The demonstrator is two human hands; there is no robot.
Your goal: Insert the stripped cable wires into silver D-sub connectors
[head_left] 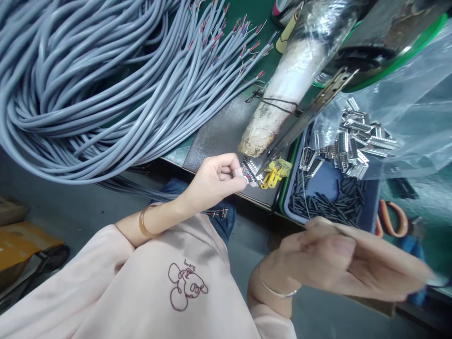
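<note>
My left hand [219, 181] pinches thumb and forefinger together at a small metal multi-pin connector [251, 170] with short coloured wires at its end. The connector sits at the front edge of a dark metal plate [226, 123], beside a yellow clip-like piece [272, 175]. Nearer the camera, my right hand [348, 261] is raised in front of a blue-grey tray [319, 181], somewhat blurred. Its fingers stretch to the right with the thumb laid over the palm side, and no object shows in it. A thin wire-like line [305, 190] runs down towards its knuckles.
Grey cables [116, 94] with stripped ends cover the table's left. A plastic-wrapped tube [282, 99] and a metal strip [314, 106] slant above the plate. Metal connectors [353, 141] and black sleeves [326, 205] fill the tray. Orange-handled pliers [399, 219] lie right.
</note>
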